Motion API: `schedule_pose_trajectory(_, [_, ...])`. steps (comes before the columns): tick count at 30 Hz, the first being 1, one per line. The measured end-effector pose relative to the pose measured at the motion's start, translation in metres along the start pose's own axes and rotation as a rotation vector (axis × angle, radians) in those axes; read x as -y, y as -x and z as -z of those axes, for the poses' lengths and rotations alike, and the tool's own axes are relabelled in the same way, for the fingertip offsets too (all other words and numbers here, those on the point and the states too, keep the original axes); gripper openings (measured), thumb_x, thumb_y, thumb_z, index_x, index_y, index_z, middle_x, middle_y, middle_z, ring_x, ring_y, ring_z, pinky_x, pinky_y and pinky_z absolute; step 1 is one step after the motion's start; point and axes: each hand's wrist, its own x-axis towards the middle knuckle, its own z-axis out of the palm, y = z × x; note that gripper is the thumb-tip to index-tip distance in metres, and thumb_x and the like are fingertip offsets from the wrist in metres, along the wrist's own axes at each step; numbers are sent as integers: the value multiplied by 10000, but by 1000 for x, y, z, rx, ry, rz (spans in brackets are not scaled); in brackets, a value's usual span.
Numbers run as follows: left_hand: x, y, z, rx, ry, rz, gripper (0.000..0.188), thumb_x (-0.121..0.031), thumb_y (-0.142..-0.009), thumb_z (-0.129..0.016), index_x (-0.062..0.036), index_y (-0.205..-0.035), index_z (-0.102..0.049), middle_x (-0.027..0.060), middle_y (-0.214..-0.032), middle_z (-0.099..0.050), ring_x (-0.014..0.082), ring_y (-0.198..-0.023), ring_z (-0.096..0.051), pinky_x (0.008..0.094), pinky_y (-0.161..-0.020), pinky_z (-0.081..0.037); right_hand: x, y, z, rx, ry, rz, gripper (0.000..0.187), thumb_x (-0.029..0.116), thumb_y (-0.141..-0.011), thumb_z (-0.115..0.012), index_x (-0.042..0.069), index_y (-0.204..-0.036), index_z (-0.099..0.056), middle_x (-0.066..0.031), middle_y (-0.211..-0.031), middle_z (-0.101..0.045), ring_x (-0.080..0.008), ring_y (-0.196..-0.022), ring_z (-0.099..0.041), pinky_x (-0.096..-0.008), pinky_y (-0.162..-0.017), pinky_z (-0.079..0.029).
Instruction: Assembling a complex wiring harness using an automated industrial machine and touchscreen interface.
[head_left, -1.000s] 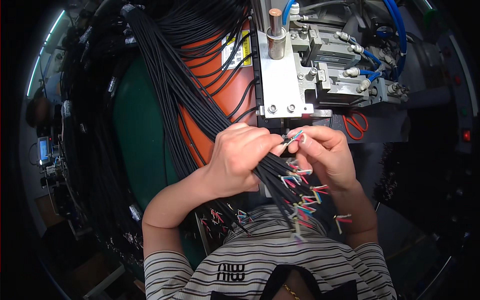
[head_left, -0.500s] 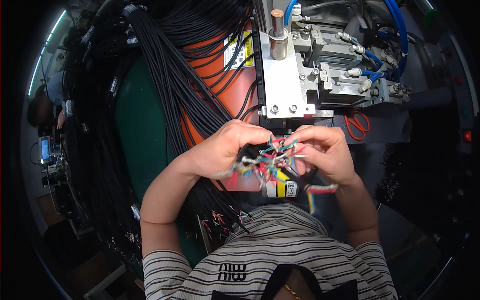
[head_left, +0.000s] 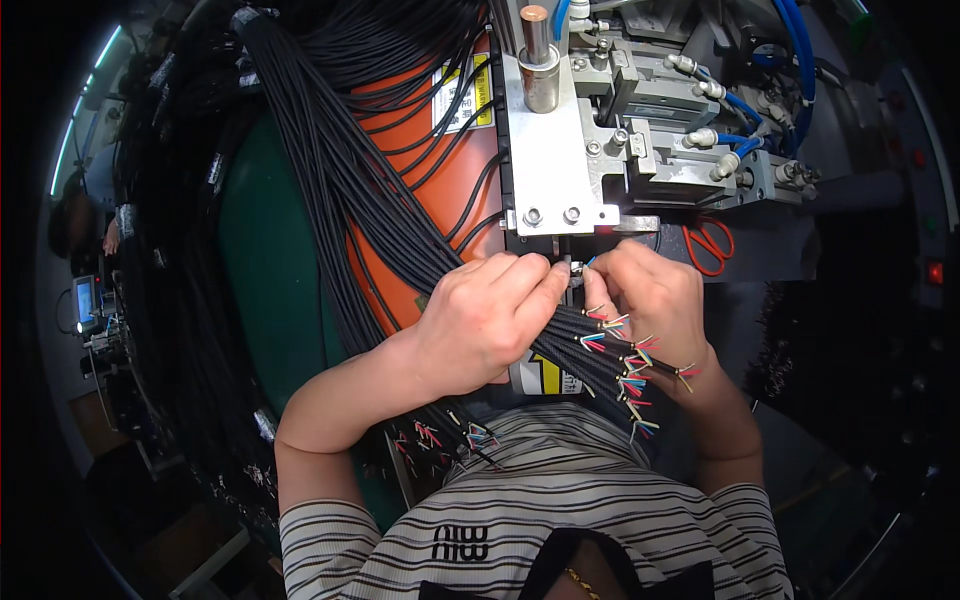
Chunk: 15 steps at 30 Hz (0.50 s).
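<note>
My left hand (head_left: 492, 315) is closed around a bundle of black cables (head_left: 572, 335). Out of its grip, to the right, fan several cable ends with short red, white, blue and yellow wires (head_left: 632, 383). Its thumb and forefinger meet at a small metal part of the machine, where a single cable end is mostly hidden. My right hand (head_left: 655, 300) pinches thin wires (head_left: 588, 263) there, a blue one showing between the fingertips. Just beyond both hands stands the machine's silver metal plate (head_left: 548, 165).
Many long black cables (head_left: 340, 180) drape over an orange-red surface (head_left: 420, 215) at the left. Metal cylinders with blue air hoses (head_left: 805, 70) stand at the far right. Red-handled scissors (head_left: 708, 247) lie beside them. More stripped cable ends (head_left: 428, 435) hang near my lap.
The cable ends have swung from a blurred cluster between my hands to a fan pointing right. My left hand has turned over the bundle, and both hands' fingertips now meet at the machine.
</note>
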Motion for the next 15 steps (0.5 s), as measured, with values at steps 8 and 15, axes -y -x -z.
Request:
schedule_pose_trajectory(8, [-5,-3,3,31,-10,-1,459,-139,-693,-654,31,-1119,-646,68,-828,-535,209,-685,-564,309,-570,-477,-1,2,-6,-63,-44,18,95,1,-789,-692,19,-867,-640,-94,-719,-588,-227,-528,-599,-319,-477,-450])
schedule_pose_trajectory(15, [-10,-8,7,101,-128,-53,435,-102,-713,-630,23,-1130,-644,58,-805,-488,204,-674,-530,308,-556,-454,6,-1,-2,-85,92,85,119,-6,-782,-696,13,-887,-644,-96,-723,-591,-247,-525,-591,-334,-471,-449])
